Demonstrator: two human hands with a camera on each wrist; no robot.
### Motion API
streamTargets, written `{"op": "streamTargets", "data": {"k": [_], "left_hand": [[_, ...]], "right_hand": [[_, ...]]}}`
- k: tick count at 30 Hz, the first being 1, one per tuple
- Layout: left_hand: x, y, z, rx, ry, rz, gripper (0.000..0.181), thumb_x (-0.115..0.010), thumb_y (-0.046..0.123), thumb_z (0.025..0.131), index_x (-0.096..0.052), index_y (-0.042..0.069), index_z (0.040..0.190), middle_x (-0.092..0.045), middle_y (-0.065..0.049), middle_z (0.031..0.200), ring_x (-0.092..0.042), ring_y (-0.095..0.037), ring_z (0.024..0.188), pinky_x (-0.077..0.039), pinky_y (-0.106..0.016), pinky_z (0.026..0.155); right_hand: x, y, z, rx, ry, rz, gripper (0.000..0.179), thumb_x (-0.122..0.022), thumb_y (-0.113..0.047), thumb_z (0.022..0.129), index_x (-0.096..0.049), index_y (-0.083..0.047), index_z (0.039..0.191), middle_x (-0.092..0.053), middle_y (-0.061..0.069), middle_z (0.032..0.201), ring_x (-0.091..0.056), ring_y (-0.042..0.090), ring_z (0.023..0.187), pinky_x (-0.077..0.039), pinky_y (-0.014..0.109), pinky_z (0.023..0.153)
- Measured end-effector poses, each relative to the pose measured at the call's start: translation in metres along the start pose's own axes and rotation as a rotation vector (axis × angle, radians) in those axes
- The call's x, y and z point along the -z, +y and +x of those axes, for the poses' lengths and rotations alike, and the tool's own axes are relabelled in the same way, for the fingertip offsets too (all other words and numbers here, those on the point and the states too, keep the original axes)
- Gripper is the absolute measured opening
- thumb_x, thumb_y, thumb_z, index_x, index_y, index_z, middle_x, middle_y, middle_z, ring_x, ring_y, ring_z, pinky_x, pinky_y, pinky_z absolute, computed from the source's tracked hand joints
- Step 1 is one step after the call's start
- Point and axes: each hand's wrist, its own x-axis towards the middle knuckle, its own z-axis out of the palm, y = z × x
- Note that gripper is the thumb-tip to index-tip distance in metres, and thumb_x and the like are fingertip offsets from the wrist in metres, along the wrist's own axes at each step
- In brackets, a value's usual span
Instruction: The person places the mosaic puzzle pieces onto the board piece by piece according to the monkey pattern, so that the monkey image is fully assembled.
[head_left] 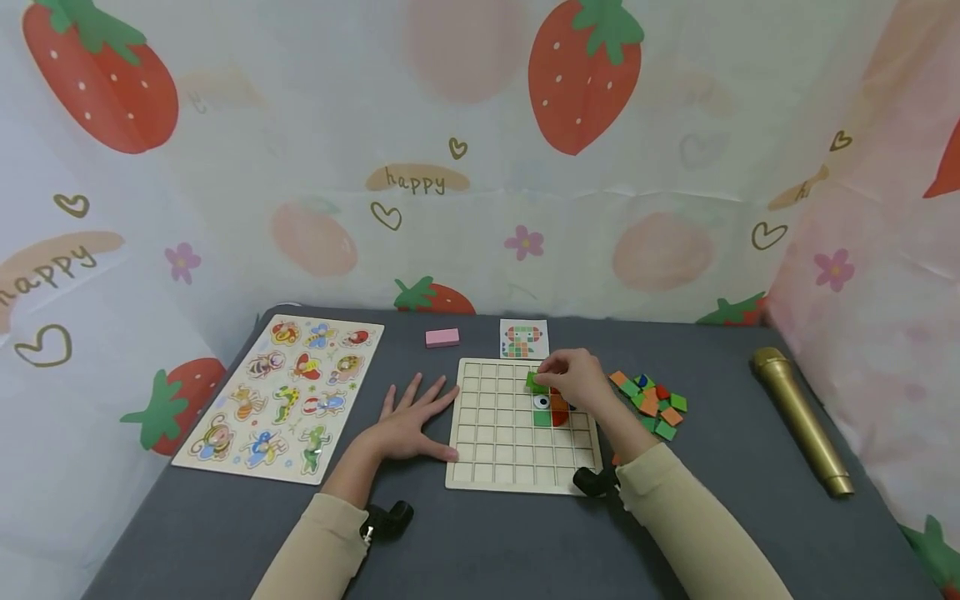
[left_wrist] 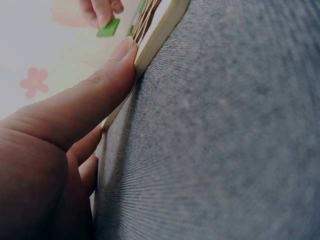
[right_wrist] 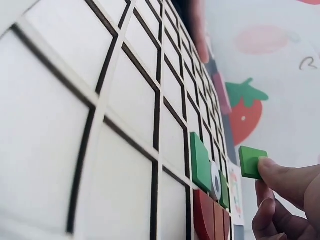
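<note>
A pale wooden grid board (head_left: pixel 487 433) lies on the dark table. My right hand (head_left: pixel 577 379) is over its upper right part, pinching a green square tile (right_wrist: pixel 250 161) between thumb and fingers, raised off the board. Set in the grid below are a white eye tile (head_left: pixel 542 402), a green tile (right_wrist: pixel 201 162) and red and orange pieces (head_left: pixel 559 408), partly hidden by the hand. At the board's left edge my left hand (head_left: pixel 408 429) is spread out, its thumb (left_wrist: pixel 117 62) touching the rim.
A card with a coloured pattern (head_left: pixel 523 339) lies behind the board, a pink block (head_left: pixel 442 337) to its left. Loose coloured tiles (head_left: pixel 648 404) are heaped right of the board. An insect picture board (head_left: pixel 277 400) lies far left, a gold microphone-shaped cylinder (head_left: pixel 802 421) far right.
</note>
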Motion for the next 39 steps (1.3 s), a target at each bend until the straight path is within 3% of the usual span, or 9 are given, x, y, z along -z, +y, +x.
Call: {"op": "streamTargets", "data": {"k": [13,24,30,39], "left_hand": [[0.000,-0.001,0.001,-0.007,0.008,-0.001,0.111,-0.079,0.066,0.074,-0.020,0.033,0.162,-0.006,0.001,0.172,0.014,-0.034,0.156,0.017,-0.063,0.119],[-0.001,0.000,-0.001,-0.013,0.007,-0.005,0.109,-0.079,0.065,0.075,-0.022,0.032,0.162,-0.007,0.000,0.171,0.014,-0.035,0.156,0.017,-0.064,0.119],[-0.001,-0.001,0.000,-0.016,0.012,0.000,0.109,-0.079,0.064,0.075,-0.022,0.032,0.162,-0.007,0.000,0.172,0.013,-0.035,0.156,0.016,-0.064,0.119],[-0.002,-0.001,0.001,-0.015,0.009,0.004,0.109,-0.079,0.066,0.075,-0.022,0.032,0.162,-0.007,0.000,0.172,0.013,-0.035,0.156,0.016,-0.065,0.119]], "right_hand": [[-0.017,-0.006,0.018,0.001,-0.016,-0.096,0.011,-0.075,-0.028,0.093,-0.078,-0.018,0.091,-0.072,-0.001,0.091,-0.063,0.019,0.086,-0.052,0.038,0.074],[-0.020,-0.009,0.014,0.037,-0.059,-0.162,0.009,-0.073,-0.024,0.095,-0.078,-0.017,0.095,-0.071,-0.001,0.089,-0.062,0.017,0.081,-0.053,0.038,0.075],[-0.015,-0.009,0.008,0.023,-0.045,-0.128,0.012,-0.073,-0.024,0.095,-0.077,-0.015,0.101,-0.071,0.000,0.094,-0.063,0.019,0.085,-0.053,0.037,0.072],[0.012,0.001,-0.010,0.066,0.012,-0.062,0.018,-0.072,-0.020,0.095,-0.076,-0.008,0.108,-0.072,0.006,0.099,-0.065,0.020,0.079,-0.054,0.032,0.063]]}}
